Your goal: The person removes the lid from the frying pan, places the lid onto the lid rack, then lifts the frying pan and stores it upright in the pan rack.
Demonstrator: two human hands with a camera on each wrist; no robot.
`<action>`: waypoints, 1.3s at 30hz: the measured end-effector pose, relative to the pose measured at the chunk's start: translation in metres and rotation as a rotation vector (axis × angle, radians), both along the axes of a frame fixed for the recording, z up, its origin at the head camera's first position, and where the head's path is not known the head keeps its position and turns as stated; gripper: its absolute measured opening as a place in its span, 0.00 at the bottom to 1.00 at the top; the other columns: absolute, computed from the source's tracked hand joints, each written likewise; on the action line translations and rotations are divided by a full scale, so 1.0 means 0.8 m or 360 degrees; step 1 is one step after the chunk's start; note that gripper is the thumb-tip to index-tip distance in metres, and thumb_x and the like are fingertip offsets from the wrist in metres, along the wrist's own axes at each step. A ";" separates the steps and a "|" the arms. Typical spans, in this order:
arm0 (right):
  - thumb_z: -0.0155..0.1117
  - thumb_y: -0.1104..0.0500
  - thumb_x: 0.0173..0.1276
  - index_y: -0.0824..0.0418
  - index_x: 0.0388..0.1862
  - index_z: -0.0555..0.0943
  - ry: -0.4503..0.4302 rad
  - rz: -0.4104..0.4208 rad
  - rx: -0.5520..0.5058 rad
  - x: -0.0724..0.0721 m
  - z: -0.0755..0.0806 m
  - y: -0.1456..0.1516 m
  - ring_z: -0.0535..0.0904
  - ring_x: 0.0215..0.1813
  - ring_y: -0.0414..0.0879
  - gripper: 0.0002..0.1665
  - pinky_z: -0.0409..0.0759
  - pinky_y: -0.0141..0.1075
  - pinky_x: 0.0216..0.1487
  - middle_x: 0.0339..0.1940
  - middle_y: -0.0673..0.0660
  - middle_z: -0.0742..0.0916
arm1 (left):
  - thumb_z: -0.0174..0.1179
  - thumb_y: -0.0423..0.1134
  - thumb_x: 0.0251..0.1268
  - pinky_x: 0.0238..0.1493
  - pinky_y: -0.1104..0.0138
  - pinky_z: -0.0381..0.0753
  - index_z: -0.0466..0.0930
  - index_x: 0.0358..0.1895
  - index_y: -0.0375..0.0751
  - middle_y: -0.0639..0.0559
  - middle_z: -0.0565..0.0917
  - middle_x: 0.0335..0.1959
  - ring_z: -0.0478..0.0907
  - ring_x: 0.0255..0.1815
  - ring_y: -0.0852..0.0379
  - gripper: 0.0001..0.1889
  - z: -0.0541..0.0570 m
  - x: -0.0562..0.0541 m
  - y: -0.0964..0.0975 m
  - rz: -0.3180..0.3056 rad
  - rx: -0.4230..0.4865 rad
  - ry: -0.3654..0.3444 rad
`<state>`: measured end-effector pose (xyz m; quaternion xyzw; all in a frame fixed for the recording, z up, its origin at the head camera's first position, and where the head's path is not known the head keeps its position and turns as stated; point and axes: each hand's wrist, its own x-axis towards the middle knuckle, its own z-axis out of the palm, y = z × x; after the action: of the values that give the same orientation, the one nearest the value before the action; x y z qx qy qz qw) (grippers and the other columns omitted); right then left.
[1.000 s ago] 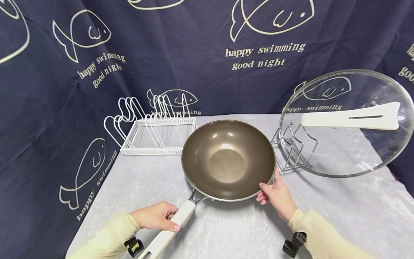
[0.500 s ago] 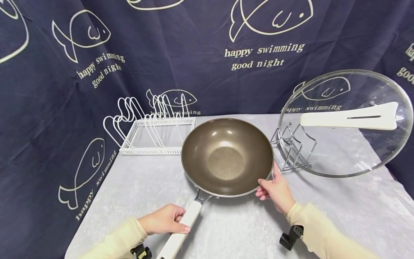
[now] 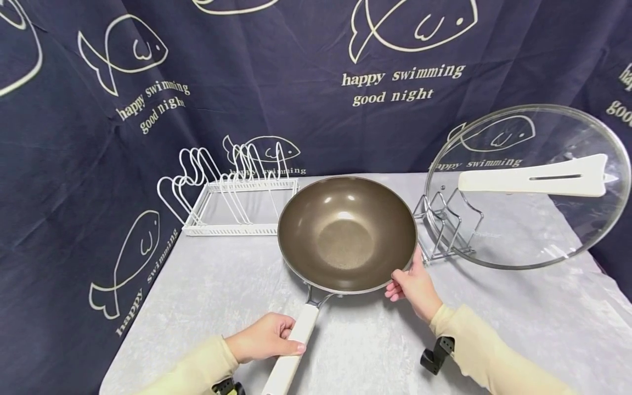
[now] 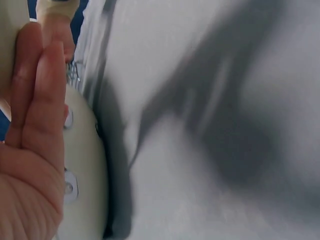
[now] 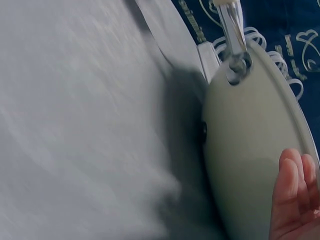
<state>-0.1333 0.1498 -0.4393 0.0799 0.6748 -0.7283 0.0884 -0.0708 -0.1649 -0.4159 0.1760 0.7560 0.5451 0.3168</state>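
Note:
A wok [image 3: 346, 238] with a brown inside sits mid-table in the head view, its white handle [image 3: 305, 322] pointing toward the person. My left hand [image 3: 265, 337] grips that handle, thumb laid over the top and fingers beneath. At the wok's near right edge, my right hand [image 3: 413, 287] holds the rim between thumb and fingers. The right wrist view shows the pale outer wall [image 5: 250, 135] of the wok close over the table, with the right fingers [image 5: 290, 185] against it. Riveted metal fittings [image 4: 70, 187] show on the wok's side in the left wrist view.
Behind the wok on the left stands a white wire rack [image 3: 232, 229]. At right, a small metal rack [image 3: 451, 233] holds a large upright glass lid [image 3: 533, 236] with a white handle [image 3: 533, 176]. A dark printed curtain [image 3: 316, 49] hangs behind the grey table [image 3: 207, 280].
My left hand has moved right, swinging the handle with it, so the wok has turned. The wok has slid slightly away from the person. My right hand has shifted a little left with the rim.

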 end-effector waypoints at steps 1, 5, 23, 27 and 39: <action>0.41 0.76 0.60 0.50 0.72 0.16 -0.0004 0.0002 0.0010 -0.004 0.000 0.002 0.78 0.14 0.39 0.58 0.78 0.31 0.17 0.12 0.52 0.79 | 0.63 0.31 0.57 0.16 0.79 0.57 0.75 0.28 0.31 0.61 0.70 0.13 0.60 0.13 0.72 0.07 -0.001 0.000 0.004 0.0014 0.0008 -0.0015; 0.41 0.74 0.61 0.52 0.73 0.18 0.0007 0.0006 0.0028 -0.015 0.001 0.007 0.78 0.14 0.39 0.56 0.78 0.31 0.17 0.11 0.51 0.79 | 0.63 0.31 0.57 0.18 0.79 0.59 0.76 0.29 0.30 0.60 0.71 0.15 0.61 0.14 0.71 0.07 -0.005 -0.002 0.016 0.0075 0.0036 -0.0035; 0.42 0.76 0.60 0.50 0.72 0.17 -0.0013 -0.0004 -0.0035 -0.012 0.000 -0.007 0.80 0.17 0.39 0.58 0.80 0.31 0.22 0.16 0.51 0.82 | 0.64 0.32 0.58 0.19 0.75 0.71 0.77 0.29 0.29 0.56 0.79 0.16 0.73 0.17 0.67 0.08 -0.011 0.000 0.050 0.0266 0.0090 -0.0123; 0.42 0.74 0.60 0.53 0.71 0.16 -0.0024 0.0004 -0.0019 -0.021 0.001 0.000 0.80 0.17 0.39 0.57 0.81 0.31 0.22 0.15 0.51 0.82 | 0.64 0.32 0.58 0.20 0.74 0.74 0.77 0.29 0.30 0.55 0.80 0.17 0.75 0.18 0.66 0.08 -0.014 -0.002 0.061 0.0303 0.0094 -0.0133; 0.47 0.75 0.64 0.51 0.74 0.21 0.0018 -0.0023 -0.0023 -0.026 0.007 -0.009 0.80 0.21 0.37 0.58 0.81 0.31 0.26 0.19 0.50 0.82 | 0.64 0.33 0.58 0.20 0.72 0.78 0.77 0.27 0.33 0.57 0.77 0.15 0.75 0.16 0.65 0.08 -0.014 -0.013 0.095 0.0408 0.0089 -0.0133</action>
<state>-0.1543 0.1425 -0.4337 0.0801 0.6695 -0.7342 0.0800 -0.0812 -0.0887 -0.4268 0.0638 0.7430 0.6088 0.2707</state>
